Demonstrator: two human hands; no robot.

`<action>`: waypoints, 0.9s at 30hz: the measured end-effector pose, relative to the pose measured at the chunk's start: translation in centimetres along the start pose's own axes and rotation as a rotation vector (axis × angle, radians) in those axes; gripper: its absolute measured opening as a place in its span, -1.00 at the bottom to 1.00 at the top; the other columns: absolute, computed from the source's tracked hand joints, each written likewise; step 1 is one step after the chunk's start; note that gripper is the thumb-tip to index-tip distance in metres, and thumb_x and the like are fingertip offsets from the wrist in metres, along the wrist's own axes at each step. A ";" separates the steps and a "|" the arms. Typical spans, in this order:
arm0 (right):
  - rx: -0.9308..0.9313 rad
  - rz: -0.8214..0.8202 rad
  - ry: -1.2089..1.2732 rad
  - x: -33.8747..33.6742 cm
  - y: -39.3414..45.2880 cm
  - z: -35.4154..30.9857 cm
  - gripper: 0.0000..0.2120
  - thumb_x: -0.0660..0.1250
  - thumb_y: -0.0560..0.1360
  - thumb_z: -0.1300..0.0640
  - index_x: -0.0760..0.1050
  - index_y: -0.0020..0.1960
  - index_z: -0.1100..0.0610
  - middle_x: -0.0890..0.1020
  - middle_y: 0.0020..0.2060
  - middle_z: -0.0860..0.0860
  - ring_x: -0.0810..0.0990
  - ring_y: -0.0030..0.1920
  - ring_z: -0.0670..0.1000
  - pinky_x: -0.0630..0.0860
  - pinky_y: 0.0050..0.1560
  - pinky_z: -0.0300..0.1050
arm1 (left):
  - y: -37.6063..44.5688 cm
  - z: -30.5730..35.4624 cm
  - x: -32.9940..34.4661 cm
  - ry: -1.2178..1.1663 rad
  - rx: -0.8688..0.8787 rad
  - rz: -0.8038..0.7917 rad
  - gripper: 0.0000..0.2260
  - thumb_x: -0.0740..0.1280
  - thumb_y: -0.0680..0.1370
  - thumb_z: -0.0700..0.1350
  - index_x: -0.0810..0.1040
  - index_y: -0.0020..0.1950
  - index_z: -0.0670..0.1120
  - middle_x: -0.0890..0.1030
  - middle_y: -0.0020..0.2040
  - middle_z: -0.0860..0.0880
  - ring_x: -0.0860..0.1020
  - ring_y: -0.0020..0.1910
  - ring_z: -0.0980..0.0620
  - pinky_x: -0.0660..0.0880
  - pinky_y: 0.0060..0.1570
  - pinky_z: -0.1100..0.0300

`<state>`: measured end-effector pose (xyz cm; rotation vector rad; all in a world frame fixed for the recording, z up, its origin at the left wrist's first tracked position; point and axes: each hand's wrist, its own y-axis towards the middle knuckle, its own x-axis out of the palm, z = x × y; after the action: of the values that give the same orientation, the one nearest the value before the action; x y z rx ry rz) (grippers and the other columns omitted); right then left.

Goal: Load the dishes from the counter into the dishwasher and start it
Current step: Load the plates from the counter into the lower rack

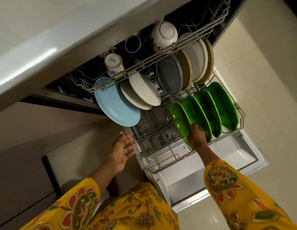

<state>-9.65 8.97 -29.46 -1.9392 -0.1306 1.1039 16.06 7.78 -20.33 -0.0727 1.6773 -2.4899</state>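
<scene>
Head view showed loading nearly finished: my right hand point(196, 136) gripped a green plate point(181, 123) in the lower rack point(161, 161), left hand point(123, 151) fingers spread, empty; starting remained.

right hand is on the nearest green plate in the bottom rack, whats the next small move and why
Probably ease that green plate down until it stands in its slot like the others, then let go. The right hand grips its near edge at the front of the lower rack, next to a row of green plates already upright. The left hand is open beside the rack, holding nothing.
</scene>
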 end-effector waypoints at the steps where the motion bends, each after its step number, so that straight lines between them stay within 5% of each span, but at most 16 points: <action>1: 0.011 0.002 -0.002 -0.3 -0.6 -0.2 -0.59 0.16 0.52 0.34 0.22 0.35 0.34 0.45 0.20 0.36 0.47 0.19 0.32 0.44 0.11 0.05 | -0.4 0.1 0.1 0.001 0.007 -0.013 -0.55 0.00 0.65 0.12 0.40 0.36 -0.14 0.45 0.36 -0.11 0.44 0.32 -0.11 0.36 0.24 0.02; 16: -0.179 0.051 0.015 -5.0 -12.1 -9.4 -0.75 0.23 0.53 0.18 0.52 0.13 0.28 0.61 0.04 0.24 0.59 0.07 0.21 0.56 0.09 0.02 | -8.5 6.9 -1.7 0.031 0.226 -0.138 -0.56 -0.02 0.65 0.12 0.41 0.35 -0.11 0.42 0.40 -0.04 0.34 0.42 -0.05 0.21 0.38 0.05; 27: -0.412 0.094 0.160 -1.8 -23.8 -20.8 -0.69 0.24 0.56 0.06 0.55 0.16 0.24 0.61 0.11 0.21 0.54 0.17 0.17 0.40 0.05 -0.15 | -15.3 8.9 -10.8 -0.071 0.504 -0.172 -0.62 0.03 0.66 0.05 0.45 0.32 -0.13 0.48 0.33 -0.06 0.39 0.37 -0.04 0.28 0.31 0.08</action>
<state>11.96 9.44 -6.27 -2.4150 -0.1929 1.0358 26.48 6.83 -2.44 -0.2551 1.0131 -2.9160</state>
